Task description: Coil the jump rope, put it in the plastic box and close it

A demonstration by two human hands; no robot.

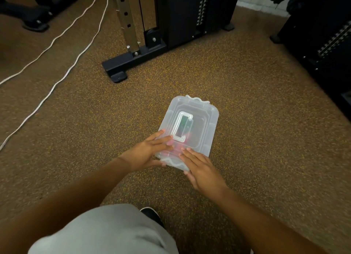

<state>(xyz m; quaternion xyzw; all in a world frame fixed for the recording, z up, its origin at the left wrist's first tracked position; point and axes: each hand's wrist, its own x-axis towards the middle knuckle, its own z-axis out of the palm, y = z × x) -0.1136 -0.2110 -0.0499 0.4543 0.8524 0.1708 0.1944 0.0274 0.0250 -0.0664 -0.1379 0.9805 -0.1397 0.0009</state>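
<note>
The speckled brown floor [247, 105] carries everything here. Black gym machine frames [180, 25] stand at the far side, well apart from the work, and two white cords [62, 77] run across the floor at left; neither obstructs the hands.

The plastic box [209, 128] sits on the floor in front of the person, with its translucent lid [201, 118] laid over it. Red and dark shapes show faintly through the lid, judged to be the jump rope [183, 124] already stowed inside; its coiling cannot be confirmed.

The left hand [146, 155] lies flat on the near-left part of the lid, fingers [161, 139] extended and pressing, gripping nothing. The right hand [201, 170] lies flat on the near edge, fingers spread, over the near latch [171, 161], also gripping nothing.

Step in hand, by judgement: closing. The next move calls for firm downward pressure at the near edge, then attention to the far latch [197, 99], whose state cannot be told.
</note>
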